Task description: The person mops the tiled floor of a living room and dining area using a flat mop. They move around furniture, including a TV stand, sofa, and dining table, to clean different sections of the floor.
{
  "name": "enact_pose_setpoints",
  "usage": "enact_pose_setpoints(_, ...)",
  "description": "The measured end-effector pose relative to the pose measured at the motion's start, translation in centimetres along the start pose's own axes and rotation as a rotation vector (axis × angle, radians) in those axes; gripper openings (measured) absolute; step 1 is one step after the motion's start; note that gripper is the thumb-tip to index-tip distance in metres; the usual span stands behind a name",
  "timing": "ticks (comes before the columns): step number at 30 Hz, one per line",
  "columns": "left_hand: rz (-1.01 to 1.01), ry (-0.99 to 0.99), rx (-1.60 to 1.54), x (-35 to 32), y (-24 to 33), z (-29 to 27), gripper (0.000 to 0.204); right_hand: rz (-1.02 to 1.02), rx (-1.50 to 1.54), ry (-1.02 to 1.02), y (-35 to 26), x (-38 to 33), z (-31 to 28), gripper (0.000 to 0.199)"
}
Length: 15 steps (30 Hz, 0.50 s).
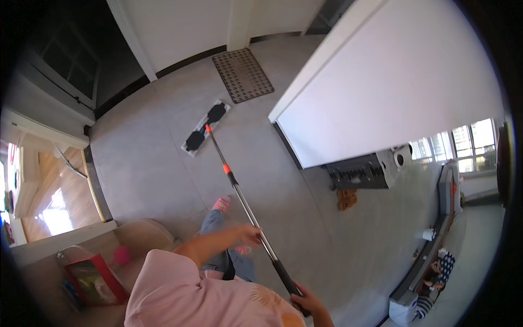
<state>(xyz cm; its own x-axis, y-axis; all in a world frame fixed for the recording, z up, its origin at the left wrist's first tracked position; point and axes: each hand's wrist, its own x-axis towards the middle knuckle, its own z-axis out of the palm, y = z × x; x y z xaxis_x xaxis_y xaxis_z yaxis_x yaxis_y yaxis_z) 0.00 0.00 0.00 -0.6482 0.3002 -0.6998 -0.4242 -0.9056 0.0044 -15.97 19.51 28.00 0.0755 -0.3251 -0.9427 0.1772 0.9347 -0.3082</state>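
Note:
A flat mop [247,210] slants across the view, its silver pole rising from my body toward the far floor. My left hand [249,235] is closed around the middle of the metal pole. Lower down, my right hand [306,301] grips the black handle near its end. The mop's wide head [197,140], black plates over a pale pad, lies flat on the grey tiles, joined to the pole by an orange piece. Part of each hand's fingers is hidden behind the pole.
A patterned doormat [243,75] lies just beyond the mop head. A white wall [381,87] juts in at right, with brown slippers [347,199] near it. At lower left, a red-framed box [98,280] rests on a beige bench [144,231]. A low cabinet [406,291] lines the far right.

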Motion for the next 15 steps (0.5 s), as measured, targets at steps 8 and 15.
enact_pose_setpoints(8,-0.267,-0.376,0.041,7.2,-15.0,21.9,0.037,0.144,0.155,0.280,13.7,-20.4,-6.2,0.058)
enact_pose_setpoints(15,-0.103,0.047,0.111,10.8,-13.3,19.7,0.034,0.029,0.328,0.099,19.2,-13.3,-10.3,0.055)
